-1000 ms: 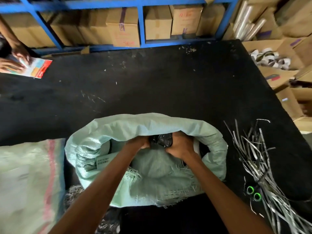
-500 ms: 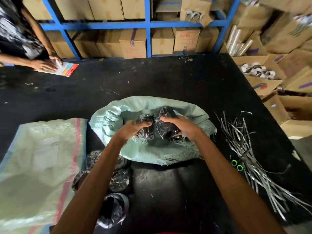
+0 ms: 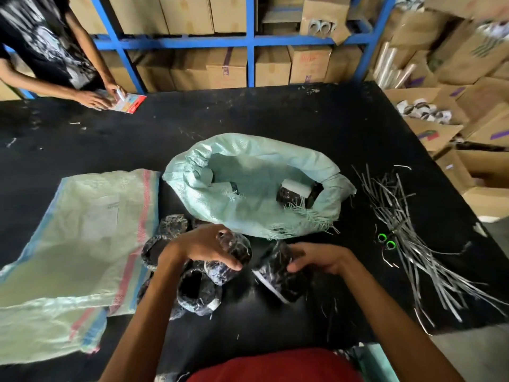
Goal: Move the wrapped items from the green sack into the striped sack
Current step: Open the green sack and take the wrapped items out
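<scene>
The left hand [image 3: 203,250] covers one wrapped item [image 3: 240,248]; the right hand [image 3: 321,260] pinches another.

Hands [image 3: 203,250] [image 3: 319,260] on wrapped items [image 3: 198,295]; green sack [image 3: 248,166] beyond

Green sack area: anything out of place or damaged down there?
Yes. Wrapped items sit heaped on the table between the sacks, not inside the striped sack, which lies flat. The green sack has a frayed mouth edge, with more items visible inside.
</scene>
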Motion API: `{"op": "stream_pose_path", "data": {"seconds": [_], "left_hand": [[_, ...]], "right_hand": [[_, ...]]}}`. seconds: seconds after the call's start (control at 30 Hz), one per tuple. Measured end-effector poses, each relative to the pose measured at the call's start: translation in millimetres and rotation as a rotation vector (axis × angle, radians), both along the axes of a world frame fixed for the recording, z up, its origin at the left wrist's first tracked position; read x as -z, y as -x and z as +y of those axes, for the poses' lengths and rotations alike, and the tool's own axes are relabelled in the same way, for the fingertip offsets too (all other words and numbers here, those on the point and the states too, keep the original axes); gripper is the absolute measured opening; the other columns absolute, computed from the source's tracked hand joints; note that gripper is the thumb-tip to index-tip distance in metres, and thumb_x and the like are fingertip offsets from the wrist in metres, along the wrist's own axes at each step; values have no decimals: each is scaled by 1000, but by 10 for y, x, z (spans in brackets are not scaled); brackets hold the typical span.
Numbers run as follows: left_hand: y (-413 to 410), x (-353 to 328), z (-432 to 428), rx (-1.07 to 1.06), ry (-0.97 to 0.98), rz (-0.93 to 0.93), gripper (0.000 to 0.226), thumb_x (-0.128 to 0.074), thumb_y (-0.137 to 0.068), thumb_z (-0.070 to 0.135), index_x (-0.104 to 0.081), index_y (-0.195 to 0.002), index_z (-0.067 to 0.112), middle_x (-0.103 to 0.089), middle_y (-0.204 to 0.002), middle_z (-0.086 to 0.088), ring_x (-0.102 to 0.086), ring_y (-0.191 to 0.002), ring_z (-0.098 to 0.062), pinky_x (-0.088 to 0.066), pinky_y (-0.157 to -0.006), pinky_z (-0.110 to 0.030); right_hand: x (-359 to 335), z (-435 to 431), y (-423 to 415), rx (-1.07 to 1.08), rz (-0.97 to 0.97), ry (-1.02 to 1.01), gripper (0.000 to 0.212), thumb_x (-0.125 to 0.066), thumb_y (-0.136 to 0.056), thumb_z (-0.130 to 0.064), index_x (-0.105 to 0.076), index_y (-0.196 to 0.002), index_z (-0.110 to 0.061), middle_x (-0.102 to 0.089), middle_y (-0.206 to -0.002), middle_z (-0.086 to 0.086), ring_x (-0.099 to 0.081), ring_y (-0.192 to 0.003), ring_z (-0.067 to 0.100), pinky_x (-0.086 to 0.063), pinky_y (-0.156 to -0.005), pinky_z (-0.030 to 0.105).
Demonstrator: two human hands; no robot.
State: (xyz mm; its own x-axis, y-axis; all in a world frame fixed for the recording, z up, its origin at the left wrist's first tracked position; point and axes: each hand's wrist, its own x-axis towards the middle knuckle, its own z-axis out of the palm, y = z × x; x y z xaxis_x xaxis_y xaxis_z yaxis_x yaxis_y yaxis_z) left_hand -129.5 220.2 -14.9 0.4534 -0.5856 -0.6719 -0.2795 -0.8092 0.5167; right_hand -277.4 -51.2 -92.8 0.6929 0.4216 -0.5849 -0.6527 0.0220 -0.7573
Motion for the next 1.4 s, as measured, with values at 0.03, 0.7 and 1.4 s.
{"op": "stream_pose_path", "data": {"seconds": [0.03, 0.7, 1.4], "left_hand": [[26, 62, -50, 18, -12, -17, 67, -90, -54, 57, -52, -106, 37, -63, -118, 5, -57, -92, -4, -48, -86, -29], [-458, 1107, -971, -222, -25, -471, 117, -98, -46, 39, -34, -140, 11, -53, -134, -11, -54, -120, -28, -50, -102, -42], [-433, 957, -1021, 140, -75, -354, 95, -82, -69, 54, -38, -147, 23, -48, -146, 2, -48, -129, -16, -43, -104, -28]], "right_hand": [[98, 39, 24, -39, 5, 42, 48, -81, -73, -9, -67, -119, -9, -72, -115, 12, -68, -106, 25, -54, -95, 38], [879, -205, -1003, 547, -80, 488, 98, -98, -57, -16, -49, -142, -22, -62, -119, -22, -60, -109, -8, -46, -83, 3], [656, -214, -633, 202, -270, 930, 97, -82, -75, -36, -29, -155, -23, -43, -151, 1, -43, -137, 18, -34, -114, 29]]}}
